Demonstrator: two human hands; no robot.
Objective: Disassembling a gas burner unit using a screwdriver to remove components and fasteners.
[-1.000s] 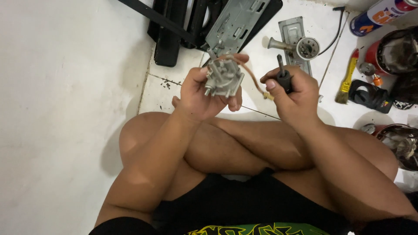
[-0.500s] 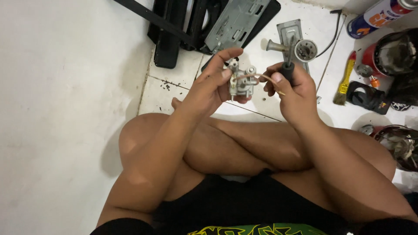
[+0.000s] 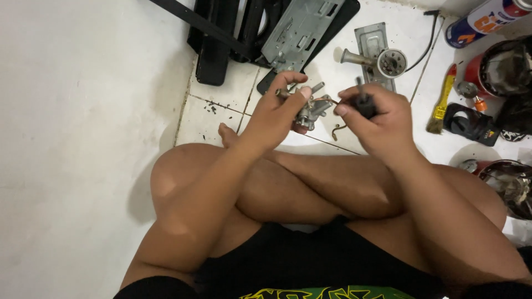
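Observation:
I sit cross-legged on a white tiled floor. My left hand grips a small grey metal carburetor held above my shins. My right hand is closed on a black-handled tool whose tip points into the carburetor's right side. The two hands are almost touching. A thin curved hose or wire hangs below the part.
Ahead on the floor lie a grey metal plate on black panels, a metal bracket with a round fitting, a yellow-handled brush, a spray can, red containers and a small black part. A white wall is on the left.
My left hand has turned the carburetor over and shifted its grip to the fingertips. My right hand brought the tool in against the part's side.

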